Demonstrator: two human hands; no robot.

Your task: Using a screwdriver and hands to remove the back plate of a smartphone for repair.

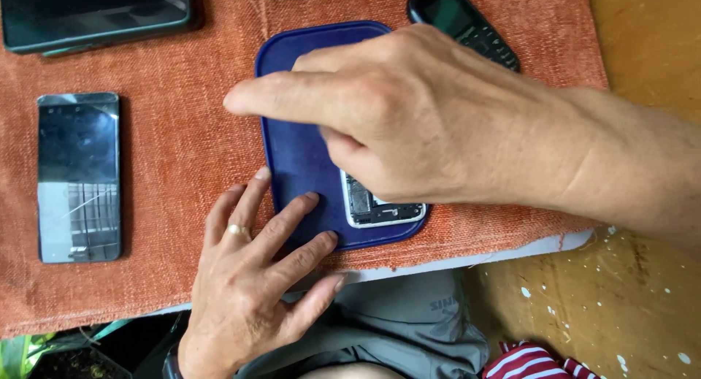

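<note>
- Right hand [409, 116] is seen grasping an opened phone [380, 207] on a blue tray [299, 152].
- Left hand [255, 277], released, is pressed flat upon the tray edge.
- Disassembly is judged underway, unfinished.

Dark blue tray [292, 149] on rust-orange woven cloth [186, 142].

The person's left hand [255, 288] is wearing a thin gold ring on one finger and a dark band at the wrist. The right hand [409, 120] and forearm are showing bare, sleeveless. Grey trousers are covering the lap.
</note>
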